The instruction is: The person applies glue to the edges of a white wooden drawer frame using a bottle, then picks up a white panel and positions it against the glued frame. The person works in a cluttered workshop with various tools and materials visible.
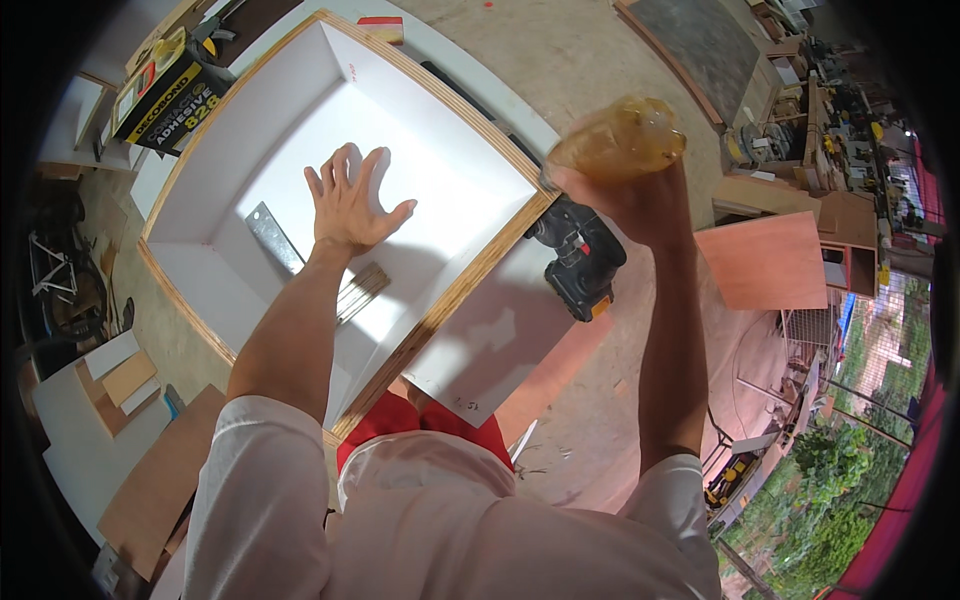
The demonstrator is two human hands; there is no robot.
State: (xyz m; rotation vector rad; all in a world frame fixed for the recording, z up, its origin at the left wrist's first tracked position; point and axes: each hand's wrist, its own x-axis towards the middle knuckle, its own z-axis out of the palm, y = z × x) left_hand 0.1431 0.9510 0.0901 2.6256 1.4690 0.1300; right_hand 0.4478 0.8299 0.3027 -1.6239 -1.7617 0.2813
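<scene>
A white-lined plywood box (440, 334) stands in front of me with its inside facing up. My left hand (349, 203) is inside it, fingers spread over the white panel, holding nothing. A flat metal strip with a hole (272, 234) lies left of that hand. Folded wooden slats (362, 292) lie beside my left wrist. My right hand (635, 205) is raised beyond the box's right corner, wrapped around a clear plastic bottle of amber liquid (622, 140). The bottle lies tilted, its narrow end toward the box's corner. Below it is a black cordless power tool (580, 262).
A black and yellow adhesive tin (170, 102) stands at the box's far left. A white board (490, 340) extends along the box's right side. Wood offcuts (125, 380) lie at the left. A reddish plywood sheet (765, 262) and cluttered shelving (810, 140) are at the right.
</scene>
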